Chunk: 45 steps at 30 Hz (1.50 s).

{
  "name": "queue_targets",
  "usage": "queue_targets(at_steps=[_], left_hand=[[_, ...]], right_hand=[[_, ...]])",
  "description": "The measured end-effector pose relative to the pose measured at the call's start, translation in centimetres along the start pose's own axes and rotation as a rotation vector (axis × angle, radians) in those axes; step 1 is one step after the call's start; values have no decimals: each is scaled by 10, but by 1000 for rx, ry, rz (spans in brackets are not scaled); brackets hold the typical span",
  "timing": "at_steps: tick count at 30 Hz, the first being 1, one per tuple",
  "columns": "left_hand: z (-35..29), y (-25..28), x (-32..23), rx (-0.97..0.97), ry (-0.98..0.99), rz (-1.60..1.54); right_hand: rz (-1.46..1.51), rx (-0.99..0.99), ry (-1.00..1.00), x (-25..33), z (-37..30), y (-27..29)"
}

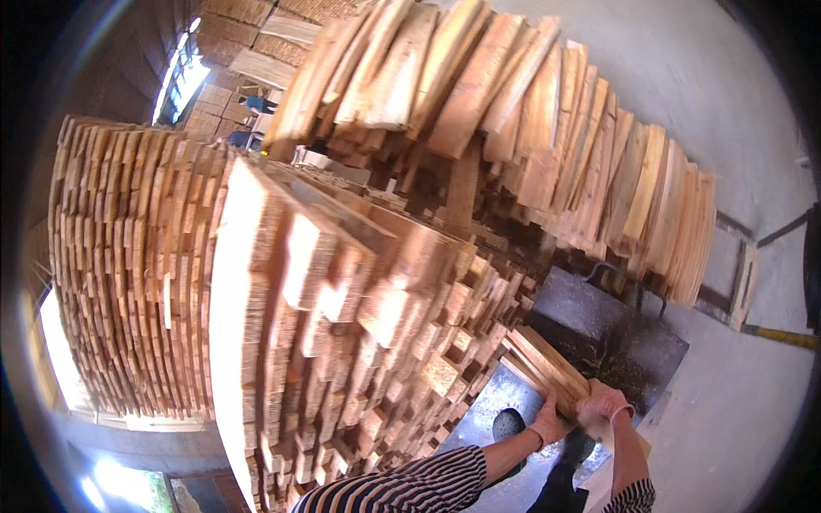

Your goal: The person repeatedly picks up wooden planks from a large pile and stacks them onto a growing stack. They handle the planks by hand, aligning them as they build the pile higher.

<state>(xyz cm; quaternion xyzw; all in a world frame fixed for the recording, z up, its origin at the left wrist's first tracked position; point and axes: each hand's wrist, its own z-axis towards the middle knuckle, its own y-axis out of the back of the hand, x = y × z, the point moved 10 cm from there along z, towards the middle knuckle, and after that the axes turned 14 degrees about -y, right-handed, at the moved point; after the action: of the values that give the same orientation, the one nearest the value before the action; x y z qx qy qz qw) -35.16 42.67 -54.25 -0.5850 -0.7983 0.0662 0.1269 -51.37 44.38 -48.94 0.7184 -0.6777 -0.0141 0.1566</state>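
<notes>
A small bundle of wooden boards slants across the lower right of the head view, over a dark metal plate. My left hand, in a pale pinkish glove, is closed on the near-left side of the bundle. On its right side my right hand, gloved the same way, is wrapped round the boards. Part of the wood shows again below the right hand. The palms and some fingers are hidden by the wood and gloves.
A tall stack of sawn boards rises close to my left. Beyond the bundle, rows of longer boards lean together. Another large stack stands farther left. The dark metal plate lies under the bundle's far side. Two people are far off.
</notes>
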Motion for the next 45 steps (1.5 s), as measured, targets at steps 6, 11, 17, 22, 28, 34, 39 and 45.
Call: queue_targets(at_steps=[6, 11, 17, 22, 28, 34, 39, 45], left_hand=[[-133, -41, 41, 64, 120, 322], [-246, -82, 103, 374, 182, 486], [-488, -237, 108, 847, -343, 654], [-648, -304, 50, 1071, -798, 767], [-802, -302, -55, 965, -1133, 738], [-923, -258, -168, 780, -1520, 722], [-993, -235, -242, 641, -1804, 1026], [-931, -188, -309, 765, -1706, 854]], right_hand=[[260, 179, -33, -22, -101, 15], [926, 268, 112, -58, -265, 39], [892, 174, 423, -11, -468, 108], [973, 121, 777, 83, -575, 148], [477, -196, 1031, 267, -714, 165], [159, -322, 1348, 402, -831, 131], [42, -273, 1327, 484, -856, 109], [9, -235, 1202, 526, -837, 94]])
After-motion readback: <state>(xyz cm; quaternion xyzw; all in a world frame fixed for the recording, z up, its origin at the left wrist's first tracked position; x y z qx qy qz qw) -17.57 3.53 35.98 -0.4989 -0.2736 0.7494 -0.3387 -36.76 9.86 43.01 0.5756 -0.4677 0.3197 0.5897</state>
